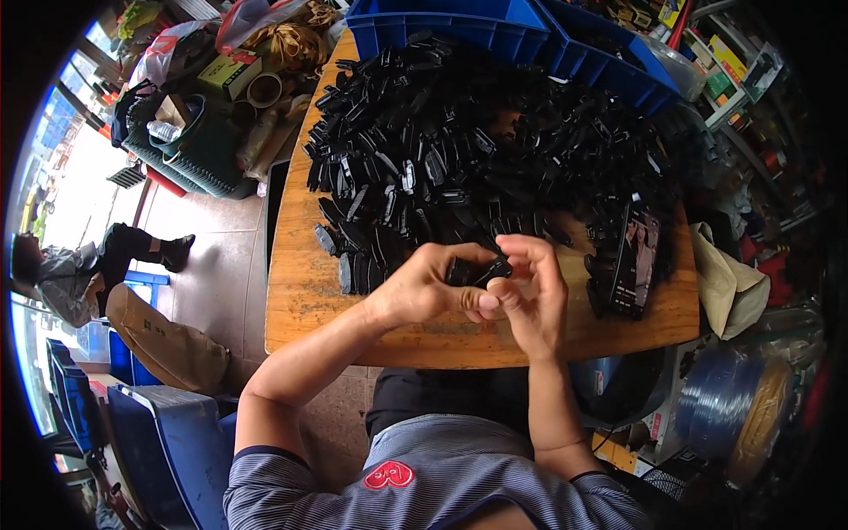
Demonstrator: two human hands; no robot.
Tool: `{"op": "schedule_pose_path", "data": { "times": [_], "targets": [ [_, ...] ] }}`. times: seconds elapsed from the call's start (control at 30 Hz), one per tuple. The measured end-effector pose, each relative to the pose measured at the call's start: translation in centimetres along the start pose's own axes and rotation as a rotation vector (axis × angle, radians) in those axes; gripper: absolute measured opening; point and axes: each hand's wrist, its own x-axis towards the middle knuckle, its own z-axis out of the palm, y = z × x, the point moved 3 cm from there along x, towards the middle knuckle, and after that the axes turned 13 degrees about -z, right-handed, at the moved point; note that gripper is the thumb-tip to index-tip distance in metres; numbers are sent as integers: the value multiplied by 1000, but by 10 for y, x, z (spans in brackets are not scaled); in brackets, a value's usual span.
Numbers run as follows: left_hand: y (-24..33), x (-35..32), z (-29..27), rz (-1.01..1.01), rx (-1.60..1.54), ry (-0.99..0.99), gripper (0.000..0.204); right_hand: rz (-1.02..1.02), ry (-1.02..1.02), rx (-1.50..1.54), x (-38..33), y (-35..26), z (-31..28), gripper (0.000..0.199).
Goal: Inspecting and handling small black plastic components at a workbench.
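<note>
**Cluttered workshop, one small part at a time**

Cluttered little workshop it was, with a worn wooden table (300,291) heaped with small black plastic parts (477,132). Both hands met just above the near edge: the left hand (424,287) and the right hand (530,296) each had their fingers closed on the same small black plastic piece (481,269), pinched between thumbs and fingertips. What exactly they were doing to it was hidden by the fingers.

My take: a piece that small wants a fingertip grip, kept close to the table so a slip lands on wood, not the floor.

Around it, two blue plastic crates (495,26) sat at the far edge behind the heap, and a phone in a dark case (638,256) stood propped just right of the hands, near enough for an elbow to knock. Loose parts lay right beside the hands too. Another person in grey (66,274) sat well off to the left.
</note>
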Motion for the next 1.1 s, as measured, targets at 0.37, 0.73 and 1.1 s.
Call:
{"op": "schedule_pose_path", "data": {
  "times": [0.37,0.73,1.1],
  "targets": [
    [37,-22,-48,491,187,454,24,-50,-308,-1129,30,32,-51,16],
    [3,-1,-24,296,1560,691,26,-118,-235,-1077,28,33,-50,20],
    [28,-13,-15,426,655,360,28,74,34,323,15,6,-29,38]
  ]
}}
